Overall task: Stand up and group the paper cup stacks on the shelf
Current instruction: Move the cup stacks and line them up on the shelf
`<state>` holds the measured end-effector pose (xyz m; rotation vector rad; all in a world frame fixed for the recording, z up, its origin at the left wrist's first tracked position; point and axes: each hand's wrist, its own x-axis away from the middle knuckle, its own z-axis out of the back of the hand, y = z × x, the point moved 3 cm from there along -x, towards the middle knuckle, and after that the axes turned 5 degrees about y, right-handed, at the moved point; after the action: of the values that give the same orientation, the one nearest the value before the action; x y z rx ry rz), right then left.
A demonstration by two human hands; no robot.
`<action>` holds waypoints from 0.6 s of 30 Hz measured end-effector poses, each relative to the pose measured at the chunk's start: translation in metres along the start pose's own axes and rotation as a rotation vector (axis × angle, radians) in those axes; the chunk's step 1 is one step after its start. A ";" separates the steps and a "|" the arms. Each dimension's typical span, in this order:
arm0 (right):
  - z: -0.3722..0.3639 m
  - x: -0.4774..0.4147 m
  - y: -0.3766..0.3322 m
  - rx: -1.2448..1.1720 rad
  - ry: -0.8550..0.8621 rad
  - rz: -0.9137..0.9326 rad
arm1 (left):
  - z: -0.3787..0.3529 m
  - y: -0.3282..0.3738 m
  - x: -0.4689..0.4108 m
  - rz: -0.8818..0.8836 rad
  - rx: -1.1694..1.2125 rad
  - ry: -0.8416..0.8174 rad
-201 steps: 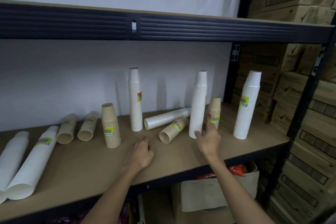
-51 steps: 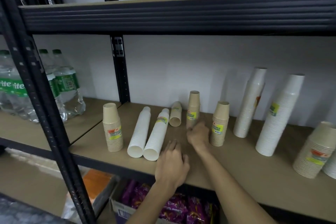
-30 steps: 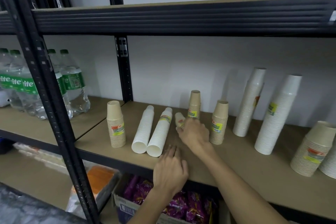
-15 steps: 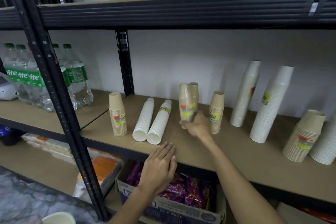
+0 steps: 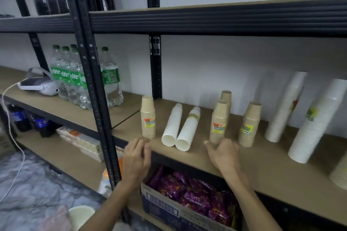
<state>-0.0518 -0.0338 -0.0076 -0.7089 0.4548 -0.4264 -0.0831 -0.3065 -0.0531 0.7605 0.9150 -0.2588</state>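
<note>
Brown board forms the shelf (image 5: 266, 167) that carries every paper cup stack. Largest are two tall white stacks standing upright at the right, the front white stack (image 5: 315, 124) and the rear white stack (image 5: 283, 107) near the wall. Shorter, the left lying stack (image 5: 171, 125) and the right lying stack (image 5: 187, 129) lie on their sides, touching, mouths toward the front edge, between the two hands. Four short brown stacks stand upright: the leftmost brown stack (image 5: 148, 118), the near brown stack (image 5: 218, 124), the back brown stack (image 5: 226, 97) just behind it, and the right brown stack (image 5: 248, 125). The left hand (image 5: 136, 157) hovers at the shelf's front edge just below the leftmost brown stack, fingers loosely curled, holding nothing. The right hand (image 5: 223, 154) lies over the board just before the near brown stack, fingers relaxed, thumb out; whether it touches the stack's base cannot be told.
</note>
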 end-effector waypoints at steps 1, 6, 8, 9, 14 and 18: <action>-0.003 0.000 -0.012 -0.009 -0.039 0.018 | 0.001 -0.016 -0.010 0.084 -0.027 0.000; -0.040 -0.025 -0.055 0.060 -0.321 -0.098 | -0.011 -0.072 -0.048 0.202 -0.203 -0.211; -0.050 -0.032 -0.063 0.077 -0.407 -0.171 | -0.022 -0.080 -0.053 0.154 -0.325 -0.374; -0.053 -0.033 -0.068 0.051 -0.437 -0.206 | -0.026 -0.084 -0.054 0.126 -0.390 -0.431; -0.059 -0.040 -0.075 -0.210 -0.552 -0.340 | -0.033 -0.098 -0.053 0.077 -0.489 -0.549; -0.053 -0.055 -0.085 -0.028 -0.218 -0.010 | -0.036 -0.100 -0.054 0.091 -0.491 -0.547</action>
<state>-0.1430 -0.0905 0.0299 -0.7759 0.2523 -0.3482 -0.1881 -0.3590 -0.0714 0.2484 0.3929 -0.1400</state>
